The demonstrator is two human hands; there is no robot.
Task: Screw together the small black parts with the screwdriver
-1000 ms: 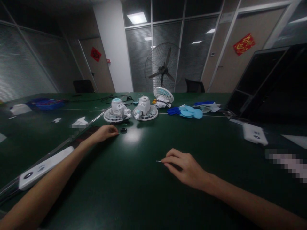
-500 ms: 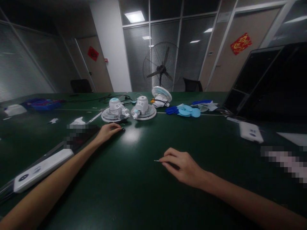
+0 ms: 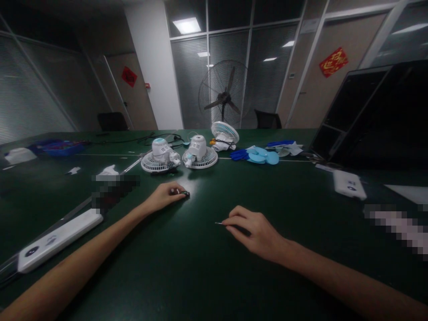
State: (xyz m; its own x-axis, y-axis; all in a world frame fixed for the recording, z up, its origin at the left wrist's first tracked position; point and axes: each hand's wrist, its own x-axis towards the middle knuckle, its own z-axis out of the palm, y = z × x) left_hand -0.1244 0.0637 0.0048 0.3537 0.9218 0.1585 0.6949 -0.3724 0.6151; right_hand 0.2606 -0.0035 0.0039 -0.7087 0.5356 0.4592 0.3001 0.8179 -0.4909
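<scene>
My left hand (image 3: pixel 166 196) rests on the dark green table (image 3: pixel 187 267) with its fingers closed on a small black part (image 3: pixel 185 194) that shows at the fingertips. My right hand (image 3: pixel 256 232) lies nearer me, fingers curled around a thin metal tool (image 3: pixel 219 223) whose tip sticks out to the left. Two small white fans (image 3: pixel 159 157) (image 3: pixel 199 154) lie face down just beyond my left hand. A third small fan (image 3: pixel 224 134) stands tilted behind them.
Light blue fan blades (image 3: pixel 264 157) and blue gloves (image 3: pixel 241 154) lie right of the fans. White flat devices sit at the left (image 3: pixel 56 240) and right (image 3: pixel 348 183). A dark monitor (image 3: pixel 374 116) stands at the right. A large floor fan (image 3: pixel 224 94) is behind the table.
My left hand reached to the small black part, closed on it and drew it back toward me and to the right. My right hand has stayed in place.
</scene>
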